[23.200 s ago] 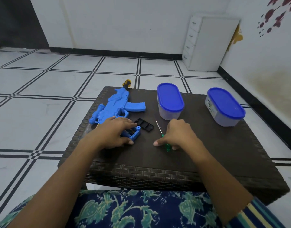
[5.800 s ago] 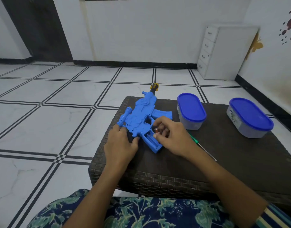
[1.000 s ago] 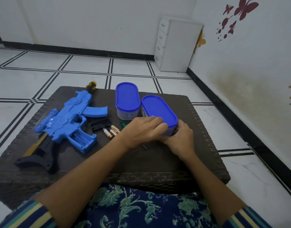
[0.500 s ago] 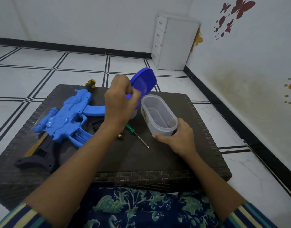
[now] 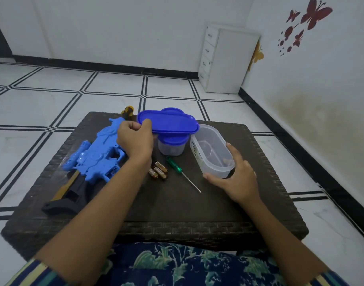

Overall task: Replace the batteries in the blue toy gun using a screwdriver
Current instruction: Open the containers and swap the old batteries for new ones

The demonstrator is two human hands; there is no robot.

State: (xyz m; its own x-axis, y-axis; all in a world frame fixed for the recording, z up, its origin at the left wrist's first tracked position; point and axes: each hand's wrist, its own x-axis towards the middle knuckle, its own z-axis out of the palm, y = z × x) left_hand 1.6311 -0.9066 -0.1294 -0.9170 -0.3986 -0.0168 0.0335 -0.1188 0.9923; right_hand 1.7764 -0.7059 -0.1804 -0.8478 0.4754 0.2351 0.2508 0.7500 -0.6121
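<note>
The left grip [image 5: 135, 139] pinches the blue lid [image 5: 168, 123] by its left end and holds it nearly level above the closed tub [image 5: 171, 146]. The right grip [image 5: 236, 178] spans wide round the near end of the open clear tub [image 5: 213, 150], thumb on one side and fingers on the other. Between the forearms lie three batteries [image 5: 158, 172] and the green-handled screwdriver [image 5: 173, 165]. The blue toy gun [image 5: 94, 159] lies flat on the left of the dark woven worktop [image 5: 177, 207], just beside the left wrist.
</note>
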